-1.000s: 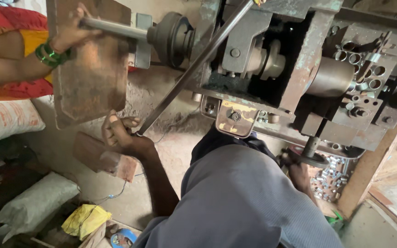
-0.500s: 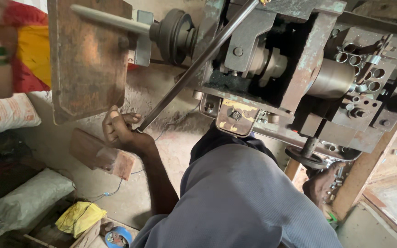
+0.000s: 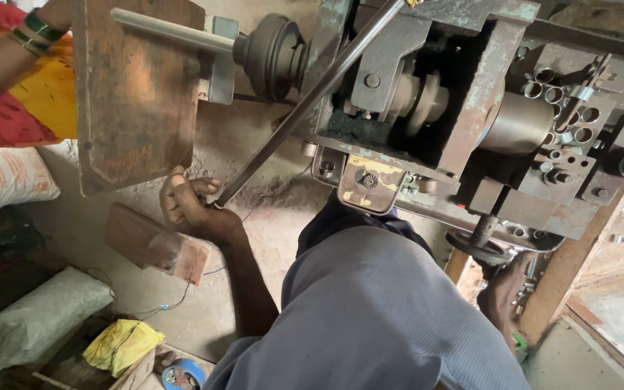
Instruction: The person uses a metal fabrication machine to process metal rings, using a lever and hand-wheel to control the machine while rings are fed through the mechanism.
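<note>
The left hand (image 3: 185, 206) is wrapped in a fist around the lower end of a long grey metal lever (image 3: 305, 105). From the hand the lever runs up and to the right, slanting across the front of a worn green-painted machine (image 3: 464, 79), and passes out of the top of the view. Just above the left hand hangs a rusty brown steel plate (image 3: 135, 94), with a pale round shaft (image 3: 171, 30) crossing its top and ending in a dark pulley (image 3: 272, 54). Just below and to the left of the hand a block of reddish wood (image 3: 149, 242) lies on the dusty floor (image 3: 261, 180), and a thin blue wire (image 3: 182, 300) trails away from under the wrist.

The right hand (image 3: 503, 292) reaches down on the far side of the person's grey-clad knee (image 3: 370, 310), close under a small dark handwheel (image 3: 482, 249) on a vertical spindle below the machine. Its fingers are hidden, so I cannot tell whether it grips anything.

Above the right hand a block on the machine holds a cluster of short metal tubes (image 3: 565, 108). Well to the left of the left hand lie stuffed sacks (image 3: 34, 321) and a crumpled yellow bag (image 3: 120, 343). At the upper left, another person's arm with green bangles (image 3: 34, 32) reaches towards the plate.
</note>
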